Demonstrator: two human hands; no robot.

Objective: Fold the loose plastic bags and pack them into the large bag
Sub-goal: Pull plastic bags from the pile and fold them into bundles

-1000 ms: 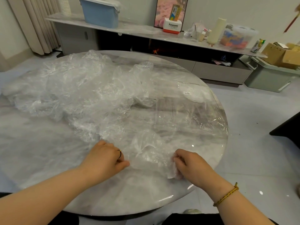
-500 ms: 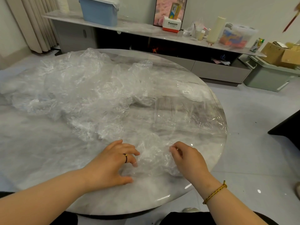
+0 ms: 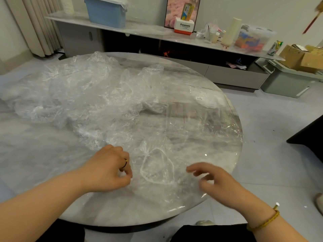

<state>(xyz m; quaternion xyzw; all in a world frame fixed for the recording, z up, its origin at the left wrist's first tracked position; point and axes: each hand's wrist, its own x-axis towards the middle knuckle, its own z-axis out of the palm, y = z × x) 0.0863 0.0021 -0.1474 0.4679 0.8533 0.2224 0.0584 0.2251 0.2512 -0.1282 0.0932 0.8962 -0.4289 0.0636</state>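
While left hand (image 3: 108, 169) pinches near-left edge of crumpled clear plastic bag (image 3: 157, 170) on round grey marble table (image 3: 40, 158), right hand (image 3: 217, 180) hovers beside it, fingers spread, blurred. Pile of loose clear bags (image 3: 83, 95) far left; large flat clear bag (image 3: 201, 117) right. Grey-green floor crate (image 3: 283, 82) holds cardboard boxes (image 3: 297, 56).

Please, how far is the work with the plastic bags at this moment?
Early stage. Done: no folded bag shows, and the large flat bag on the right looks empty. In hand: one crumpled bag lies between the hands; the left hand pinches its edge, the right hand hovers open beside it. Left: the pile of loose bags across the table is unfolded.
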